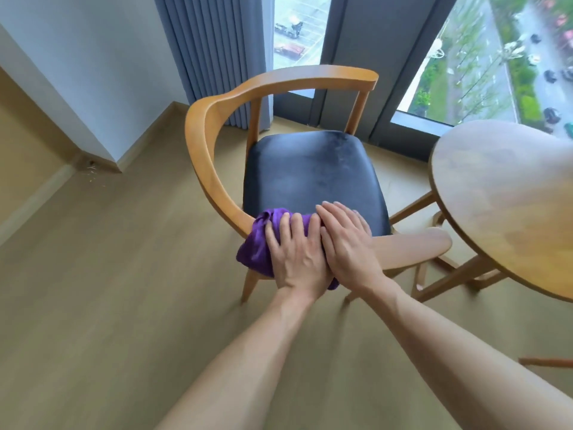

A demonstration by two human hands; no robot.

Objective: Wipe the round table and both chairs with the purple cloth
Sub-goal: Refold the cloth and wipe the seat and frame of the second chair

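Work at this moment is on a chair (pixel 235 144), a wooden one with a curved backrest rail and a dark padded seat (pixel 313 172). The purple cloth (pixel 255 240) is bunched over the near part of that rail, at the seat's front left corner, and both hands press it down. The left hand (pixel 294 252) lies flat on the cloth with fingers spread and nearly straight, not curled round it; the right hand (pixel 344 240) lies just beside and partly over the left, fingers straight, their tips reaching onto the seat edge. Neither hand pinches the cloth. So the rail of this chair looks to be the step in hand. The seat shows pale smears (dust or reflected window light, hard to tell which), so I would not call it wiped. The round table (pixel 502 212) stands to the right, just beside the chair, with a dull, uneven sheen that gives no proof either way. Only a thin strip of wood at the right edge hints at the second chair. My judgement: well short of finished.
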